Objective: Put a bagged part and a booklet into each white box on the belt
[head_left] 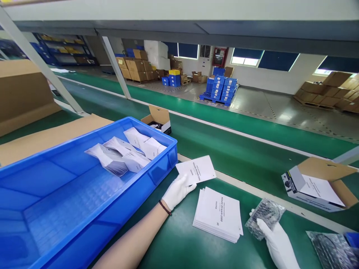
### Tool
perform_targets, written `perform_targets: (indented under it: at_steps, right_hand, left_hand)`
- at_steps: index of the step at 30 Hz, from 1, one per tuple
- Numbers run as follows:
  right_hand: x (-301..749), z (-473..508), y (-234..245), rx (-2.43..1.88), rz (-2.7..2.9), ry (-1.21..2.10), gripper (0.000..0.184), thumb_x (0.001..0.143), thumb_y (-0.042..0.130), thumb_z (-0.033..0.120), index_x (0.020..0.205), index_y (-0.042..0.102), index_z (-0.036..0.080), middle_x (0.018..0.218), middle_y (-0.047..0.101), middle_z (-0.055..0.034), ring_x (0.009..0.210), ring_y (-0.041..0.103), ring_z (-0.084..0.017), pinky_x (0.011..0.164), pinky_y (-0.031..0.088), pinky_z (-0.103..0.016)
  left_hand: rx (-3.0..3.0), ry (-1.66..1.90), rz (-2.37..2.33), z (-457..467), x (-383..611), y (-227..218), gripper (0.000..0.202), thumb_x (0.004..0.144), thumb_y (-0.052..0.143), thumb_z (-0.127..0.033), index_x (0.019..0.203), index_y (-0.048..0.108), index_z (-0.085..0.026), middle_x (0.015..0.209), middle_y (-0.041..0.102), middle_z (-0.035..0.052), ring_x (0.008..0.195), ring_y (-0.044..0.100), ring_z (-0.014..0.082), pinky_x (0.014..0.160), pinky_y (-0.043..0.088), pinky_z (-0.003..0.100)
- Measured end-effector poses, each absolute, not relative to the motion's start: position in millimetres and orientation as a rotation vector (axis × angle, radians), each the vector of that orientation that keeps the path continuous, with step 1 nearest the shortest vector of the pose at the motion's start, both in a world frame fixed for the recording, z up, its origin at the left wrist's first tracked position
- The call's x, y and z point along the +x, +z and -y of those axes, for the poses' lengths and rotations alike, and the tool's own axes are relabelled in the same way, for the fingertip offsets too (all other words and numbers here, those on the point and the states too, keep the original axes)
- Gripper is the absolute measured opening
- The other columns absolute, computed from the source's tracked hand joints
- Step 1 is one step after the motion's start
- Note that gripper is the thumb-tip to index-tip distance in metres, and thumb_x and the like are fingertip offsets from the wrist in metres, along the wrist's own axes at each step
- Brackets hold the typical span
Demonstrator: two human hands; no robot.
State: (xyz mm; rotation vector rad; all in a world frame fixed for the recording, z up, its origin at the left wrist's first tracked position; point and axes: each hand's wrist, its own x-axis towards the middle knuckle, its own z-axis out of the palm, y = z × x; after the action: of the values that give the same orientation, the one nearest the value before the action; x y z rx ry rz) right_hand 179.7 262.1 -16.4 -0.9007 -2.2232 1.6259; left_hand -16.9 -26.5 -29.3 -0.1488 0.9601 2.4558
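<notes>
In a white glove, my left hand [178,191] pinches a white printed booklet [199,170] by its near corner, above the bench beside the blue bin. My right hand [270,233], gloved too, grips a bubble-wrapped packet [266,216] with something dark inside that I cannot make out. Between both hands lies a stack of white booklets [218,215], printed "Minute Stream 1000". To the right, an open carton [297,188] stands with its flap raised and a white sheet or booklet on top inside.
A large blue bin [151,183] at left holds several bundles of booklets [112,158]. Behind it sits another open small carton [161,119]. More bubble-wrapped packets [331,248] lie at the lower right. A shelf [179,26] spans overhead, and a green conveyor belt [210,136] runs behind.
</notes>
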Motion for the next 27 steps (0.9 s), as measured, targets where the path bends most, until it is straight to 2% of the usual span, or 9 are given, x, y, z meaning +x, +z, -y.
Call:
perform_targets:
  at_steps: [7, 9, 14, 17, 21, 27]
  right_hand:
    - [181.6, -260.5, -15.9, -1.017, 2.153, 1.707, 0.055, 0.072, 0.063, 0.058, 0.113, 0.068, 0.022, 0.118, 0.067, -0.0077, 0.116, 0.058, -0.034, 0.111, 0.038, -0.048]
    - [182.0, -260.0, -17.3, -1.001, 2.141, 1.717, 0.053, 0.071, 0.063, 0.058, 0.11, 0.069, 0.023, 0.119, 0.066, -0.0077, 0.116, 0.058, -0.034, 0.111, 0.039, -0.047]
    - [183.3, -264.0, -18.3, -0.947, 2.232, 1.614, 0.053, 0.07, 0.063, 0.057, 0.11, 0.071, 0.023, 0.112, 0.069, -0.0057, 0.112, 0.062, -0.033, 0.098, 0.052, -0.042]
    - [184.2, -267.5, -17.8, -0.975, 2.262, 1.576, 0.052, 0.067, 0.066, 0.057, 0.107, 0.073, 0.024, 0.108, 0.071, -0.0053, 0.108, 0.063, -0.034, 0.094, 0.054, -0.042]
    - [185.4, -269.9, -20.8, -1.022, 2.277, 1.554, 0.053, 0.065, 0.068, 0.058, 0.103, 0.073, 0.022, 0.106, 0.071, -0.0064, 0.108, 0.063, -0.034, 0.099, 0.05, -0.043]
    - [186.3, -270.6, -28.6, -1.041, 2.248, 1.593, 0.062, 0.065, 0.068, 0.063, 0.109, 0.069, 0.02, 0.11, 0.07, -0.0072, 0.113, 0.061, -0.033, 0.109, 0.04, -0.045]
  left_hand:
    - [-0.2, 2.424, -0.938, 25.6, -17.1, -18.8, 0.052, 0.087, 0.056, -0.011, 0.137, 0.047, -0.021, 0.139, 0.052, 0.0135, 0.119, 0.058, 0.0253, 0.083, 0.057, 0.033]
    - [-0.204, 2.417, -0.933, 25.7, -16.2, -15.3, 0.055, 0.087, 0.055, -0.009, 0.139, 0.045, -0.021, 0.139, 0.051, 0.0143, 0.116, 0.059, 0.0251, 0.082, 0.057, 0.033]
    - [-0.231, 2.417, -0.925, 25.0, -15.4, -13.8, 0.051, 0.087, 0.055, -0.01, 0.137, 0.047, -0.018, 0.139, 0.051, 0.0147, 0.117, 0.058, 0.0252, 0.083, 0.056, 0.033]
    - [-0.251, 2.421, -0.905, 24.3, -16.3, -14.5, 0.043, 0.089, 0.054, -0.011, 0.131, 0.051, -0.015, 0.14, 0.05, 0.0153, 0.12, 0.056, 0.026, 0.082, 0.056, 0.033]
    - [-0.298, 2.418, -0.88, 24.1, -16.7, -12.9, 0.037, 0.094, 0.048, -0.018, 0.131, 0.05, -0.018, 0.144, 0.046, 0.0129, 0.122, 0.055, 0.0255, 0.081, 0.057, 0.033]
    - [-0.304, 2.417, -0.864, 24.3, -16.8, -10.9, 0.042, 0.096, 0.045, -0.022, 0.139, 0.044, -0.02, 0.146, 0.044, 0.0111, 0.124, 0.054, 0.0251, 0.08, 0.057, 0.033]
